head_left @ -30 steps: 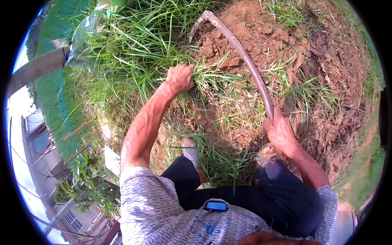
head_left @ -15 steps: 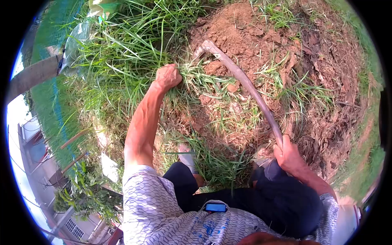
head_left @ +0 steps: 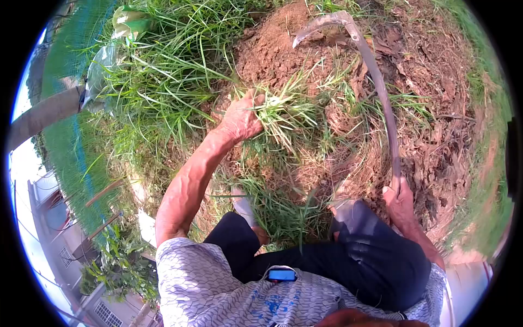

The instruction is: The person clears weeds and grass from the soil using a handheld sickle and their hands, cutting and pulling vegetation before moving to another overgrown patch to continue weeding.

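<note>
My left hand (head_left: 244,117) is closed around a bunch of cut grass (head_left: 289,111), whose pale stems and blades fan out to the right over bare soil. In my right hand (head_left: 399,201), low on the right, is the end of a long, bent wooden handle of a sickle (head_left: 381,90). The sickle's curved blade (head_left: 318,24) lies at the top, its tip pointing left and down, apart from the grass in my left hand. Tall standing grass (head_left: 163,71) grows just left of and beyond my left hand.
Reddish loose soil (head_left: 267,46) lies ahead. A pile of cut grass (head_left: 289,215) is between my feet. To the left are a post (head_left: 49,114), green netting (head_left: 68,152), a pale plastic bag (head_left: 101,73) and a leafy shrub (head_left: 122,267). Dry litter (head_left: 436,141) covers the right.
The sickle has swung up and right, away from the grass base. My left hand has moved slightly right and down and now shows a bunch of cut grass in it.
</note>
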Motion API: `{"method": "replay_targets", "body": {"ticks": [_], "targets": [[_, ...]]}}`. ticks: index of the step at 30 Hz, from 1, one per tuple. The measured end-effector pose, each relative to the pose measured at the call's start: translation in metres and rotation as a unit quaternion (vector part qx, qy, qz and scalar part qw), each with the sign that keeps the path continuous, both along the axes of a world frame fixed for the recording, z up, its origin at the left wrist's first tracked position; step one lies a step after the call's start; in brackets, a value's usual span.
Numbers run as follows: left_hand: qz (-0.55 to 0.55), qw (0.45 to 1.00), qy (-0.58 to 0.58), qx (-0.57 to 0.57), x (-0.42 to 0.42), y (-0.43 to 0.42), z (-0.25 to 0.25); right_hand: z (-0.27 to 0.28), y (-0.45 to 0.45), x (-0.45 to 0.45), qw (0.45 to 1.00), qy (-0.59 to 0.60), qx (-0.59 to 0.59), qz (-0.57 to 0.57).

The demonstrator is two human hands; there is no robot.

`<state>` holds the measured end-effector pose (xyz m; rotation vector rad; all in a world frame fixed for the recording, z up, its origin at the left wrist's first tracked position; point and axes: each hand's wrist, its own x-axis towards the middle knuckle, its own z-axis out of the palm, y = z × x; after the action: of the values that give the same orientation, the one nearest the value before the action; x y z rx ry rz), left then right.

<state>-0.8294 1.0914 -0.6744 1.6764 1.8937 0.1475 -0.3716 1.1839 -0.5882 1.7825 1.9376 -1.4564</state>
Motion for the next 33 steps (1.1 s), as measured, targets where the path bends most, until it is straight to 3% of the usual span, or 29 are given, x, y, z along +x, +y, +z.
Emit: {"method": "replay_targets", "body": {"ticks": [2,3,5,7,9,11,13,15,16,18,20,23,26,27,29,31,32,33], "targets": [[0.068,0.996,0.057,0.013,-0.010,0.015,0.016,-0.005,-0.005,0.010,0.998,0.040,0.041,-0.007],[0.031,0.996,0.055,0.055,-0.006,0.018,0.007,-0.007,-0.006,0.016,0.998,0.045,0.050,-0.009],[-0.002,0.998,-0.065,0.017,0.036,0.036,-0.003,-0.008,-0.017,0.033,0.981,0.015,-0.148,-0.121],[-0.143,0.987,0.063,-0.035,0.096,0.052,0.028,-0.013,-0.029,0.045,0.983,0.030,-0.148,-0.107],[-0.176,0.976,0.046,0.123,0.134,0.050,0.021,-0.012,-0.035,0.043,0.980,0.058,-0.143,-0.126],[-0.246,0.969,0.001,0.017,0.171,0.048,0.023,0.002,-0.031,0.041,0.970,0.081,-0.159,-0.163],[-0.290,0.956,0.043,-0.026,0.199,0.032,0.016,-0.002,-0.030,0.052,0.976,0.110,-0.128,-0.139],[-0.267,0.960,0.004,-0.085,0.196,0.034,0.018,-0.003,-0.028,0.058,0.978,0.097,-0.102,-0.152],[-0.193,0.949,-0.141,-0.206,0.187,0.034,0.018,-0.002,-0.028,0.060,0.981,0.079,-0.083,-0.158],[-0.055,0.926,-0.298,-0.225,0.164,0.033,0.021,0.009,-0.018,0.050,0.979,0.068,-0.066,-0.180],[0.119,0.927,-0.349,-0.070,0.131,0.046,0.048,0.002,-0.007,0.048,0.978,0.076,-0.006,-0.195],[0.398,0.805,-0.438,0.036,0.056,0.067,0.049,0.004,0.034,0.025,0.951,0.162,-0.038,-0.261],[0.295,0.906,-0.268,0.143,0.040,0.090,0.076,0.008,0.077,-0.025,0.936,0.208,-0.039,-0.280],[0.277,0.916,-0.266,0.116,0.036,0.096,0.076,-0.006,0.085,-0.036,0.911,0.301,-0.040,-0.279],[0.338,0.876,-0.336,0.078,0.047,0.097,0.066,-0.018,0.078,-0.051,0.920,0.290,-0.054,-0.256],[0.446,0.789,-0.422,0.038,0.067,0.090,0.049,-0.022,0.032,-0.026,0.975,0.072,-0.119,-0.172],[0.409,0.840,-0.356,0.012,0.068,0.080,0.036,-0.020,0.001,-0.003,0.966,0.072,-0.165,-0.187],[0.377,0.881,-0.283,0.040,0.075,0.070,0.026,-0.028,-0.022,0.023,0.983,0.042,-0.113,-0.142]]}}
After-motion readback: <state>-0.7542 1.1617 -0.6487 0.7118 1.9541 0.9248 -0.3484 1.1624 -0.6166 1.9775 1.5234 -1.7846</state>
